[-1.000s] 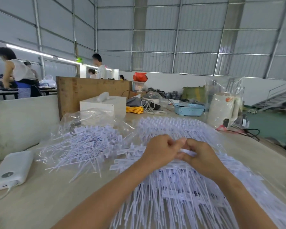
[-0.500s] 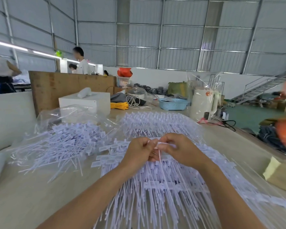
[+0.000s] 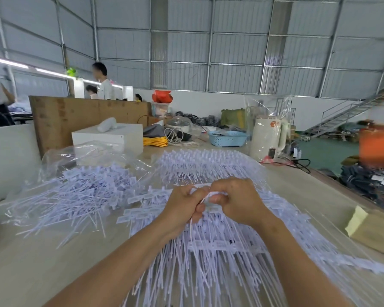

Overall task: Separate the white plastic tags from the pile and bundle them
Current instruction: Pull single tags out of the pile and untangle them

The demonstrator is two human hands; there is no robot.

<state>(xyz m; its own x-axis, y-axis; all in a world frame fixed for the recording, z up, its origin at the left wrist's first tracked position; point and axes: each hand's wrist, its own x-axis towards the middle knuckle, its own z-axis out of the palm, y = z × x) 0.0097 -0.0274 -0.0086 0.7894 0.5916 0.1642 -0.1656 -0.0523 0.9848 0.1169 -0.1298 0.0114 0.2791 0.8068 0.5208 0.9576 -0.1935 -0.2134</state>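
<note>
Two hands — left hand, right hand — pinch one tag.

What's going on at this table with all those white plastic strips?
A person is sorting white plastic tags. Both hands meet over the big fanned-out pile in front of them: the left hand and the right hand together pinch a thin white tag drawn up from it. A second, looser heap of tags lies to the left, partly on a clear plastic bag. No finished bundle is visible yet.
</note>
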